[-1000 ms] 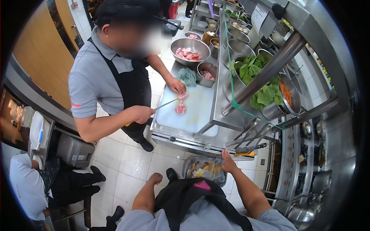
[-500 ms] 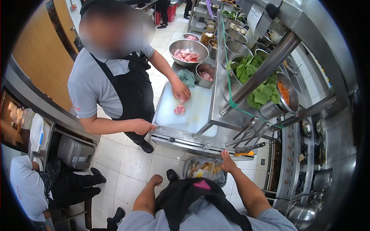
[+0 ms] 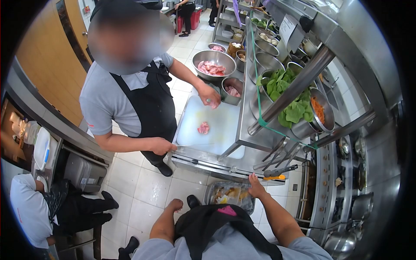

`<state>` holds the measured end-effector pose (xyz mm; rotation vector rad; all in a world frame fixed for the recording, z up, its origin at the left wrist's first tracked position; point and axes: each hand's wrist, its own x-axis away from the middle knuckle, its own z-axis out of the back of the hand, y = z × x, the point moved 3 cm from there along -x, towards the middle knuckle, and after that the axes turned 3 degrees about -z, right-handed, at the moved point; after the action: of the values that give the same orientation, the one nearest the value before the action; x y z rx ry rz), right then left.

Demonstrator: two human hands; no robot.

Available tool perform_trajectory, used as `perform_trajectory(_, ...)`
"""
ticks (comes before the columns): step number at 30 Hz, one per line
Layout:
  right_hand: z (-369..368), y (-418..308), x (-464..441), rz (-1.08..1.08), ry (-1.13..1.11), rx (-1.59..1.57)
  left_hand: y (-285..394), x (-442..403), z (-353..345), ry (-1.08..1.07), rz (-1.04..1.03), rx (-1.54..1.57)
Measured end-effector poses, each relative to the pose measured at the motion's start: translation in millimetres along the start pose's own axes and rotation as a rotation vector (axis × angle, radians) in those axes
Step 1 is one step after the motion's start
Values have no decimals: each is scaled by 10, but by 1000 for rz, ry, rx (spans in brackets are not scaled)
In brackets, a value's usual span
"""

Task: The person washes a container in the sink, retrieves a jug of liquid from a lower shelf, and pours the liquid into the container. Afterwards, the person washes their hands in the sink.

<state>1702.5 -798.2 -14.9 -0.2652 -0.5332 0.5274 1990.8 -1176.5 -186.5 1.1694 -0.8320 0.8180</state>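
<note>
The fingers (image 3: 253,178) of the right hand (image 3: 256,188) are extended and slightly spread at the near edge of the steel counter (image 3: 203,163); they appear to rest against it, though firm contact is hard to confirm, and they grip nothing that shows. The left hand (image 3: 175,205) hangs beside the apron (image 3: 201,222), loosely curled, with no object visible in it (its inner side is hidden, so something small could go unseen). Below the right hand sits a lined tub (image 3: 209,197) holding wet-looking scraps.

Just beside the right fingertips, at the counter's end, are the hanging tongs (image 3: 274,152) and an orange-handled tool (image 3: 274,177). The tongs should be light, stiff and springy, hard to damage but slick if greasy; both arms, away from the food end, make the natural hold. The tool is best taken by its orange grip. The counter itself looks rigid, heavy and smooth.

Farther off, a co-worker holds a knife (image 3: 196,144) over the cutting board (image 3: 193,116), where a piece of raw meat (image 3: 203,127) lies. Beyond stands a large bowl (image 3: 214,77) of meat.
</note>
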Motion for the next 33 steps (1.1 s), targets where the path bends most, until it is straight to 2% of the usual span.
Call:
perform_trajectory(5,-61,86,-61,12,-4,46,40,23,32,22,10,42)
perform_trajectory(8,-90,125,-66,17,-13,60,153,71,51,-71,79,-15)
perform_trajectory(10,-67,121,-74,17,-14,46,305,149,34,-322,176,-150)
perform_trajectory(14,-57,96,-43,6,-33,7,689,390,158,-440,68,-51)
perform_trajectory(17,-43,71,-22,-8,-31,10,710,339,214,-420,22,-22)
perform_trajectory(19,-16,26,-25,-12,-30,20,577,183,216,-408,49,-34)
perform_trajectory(22,-4,10,-23,-7,-14,27,315,30,110,-368,159,-211)
perform_trajectory(25,-69,96,-35,7,0,9,117,51,-47,-387,216,-153)
perform_trajectory(33,-75,139,-50,-5,-17,3,-61,67,-226,-293,165,-177)
